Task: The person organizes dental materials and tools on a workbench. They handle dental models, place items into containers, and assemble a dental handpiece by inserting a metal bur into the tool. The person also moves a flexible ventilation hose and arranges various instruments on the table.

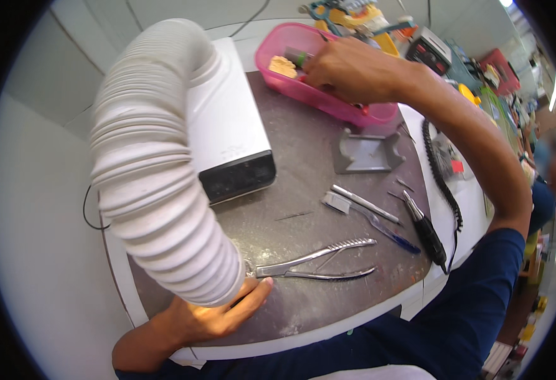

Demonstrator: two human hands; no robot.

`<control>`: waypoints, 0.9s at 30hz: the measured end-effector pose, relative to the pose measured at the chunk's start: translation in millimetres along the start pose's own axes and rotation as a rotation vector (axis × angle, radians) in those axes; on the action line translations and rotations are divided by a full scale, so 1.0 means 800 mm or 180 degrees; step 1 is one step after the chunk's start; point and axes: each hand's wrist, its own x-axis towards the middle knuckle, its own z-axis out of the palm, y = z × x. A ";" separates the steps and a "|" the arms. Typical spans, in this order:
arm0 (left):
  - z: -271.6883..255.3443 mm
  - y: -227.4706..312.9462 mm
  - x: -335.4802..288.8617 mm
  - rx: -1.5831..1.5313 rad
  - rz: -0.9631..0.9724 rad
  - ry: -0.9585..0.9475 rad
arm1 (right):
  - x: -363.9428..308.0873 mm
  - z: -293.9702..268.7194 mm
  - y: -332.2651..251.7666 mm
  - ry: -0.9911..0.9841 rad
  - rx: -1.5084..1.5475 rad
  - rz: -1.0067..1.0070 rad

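Observation:
My left hand (211, 318) lies low on the bench, partly covered by the mouth of a ribbed white hose (157, 164). Its thumb and a finger close together beside a small shiny metal piece (248, 268), mostly hidden, at the jaws of metal spring-handled pliers (316, 263). The pliers lie on the bench with handles apart. Farther off, my right hand (347, 69) reaches into a pink plastic box (284, 35) with its fingers curled down; what they grip is hidden. Near its fingers in the box sit a yellowish plaster-like lump (282, 66) and a grey-green cylinder (297, 57).
A white box-shaped unit (227, 114) stands by the hose. On the bench lie a grey cradle (368, 154), a brush (379, 225), a metal tool (366, 204) and a black handpiece (425, 231) with coiled cord (439, 171). Clutter fills the far right; another person is blurred there.

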 end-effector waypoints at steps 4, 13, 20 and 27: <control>-0.003 0.006 0.003 -0.0099 -0.0090 -0.0033 | 0.006 -0.006 -0.010 0.0107 0.0106 0.0016; -0.002 0.011 0.010 -0.0038 -0.0154 -0.0101 | 0.010 0.000 0.010 -0.0038 -0.0132 -0.0297; -0.003 0.008 0.006 -0.0041 -0.0105 -0.0077 | 0.012 -0.009 0.009 -0.0333 -0.0382 -0.0377; 0.001 0.008 0.001 0.0066 -0.0133 0.0004 | 0.014 -0.016 -0.005 -0.0282 -0.0275 -0.0484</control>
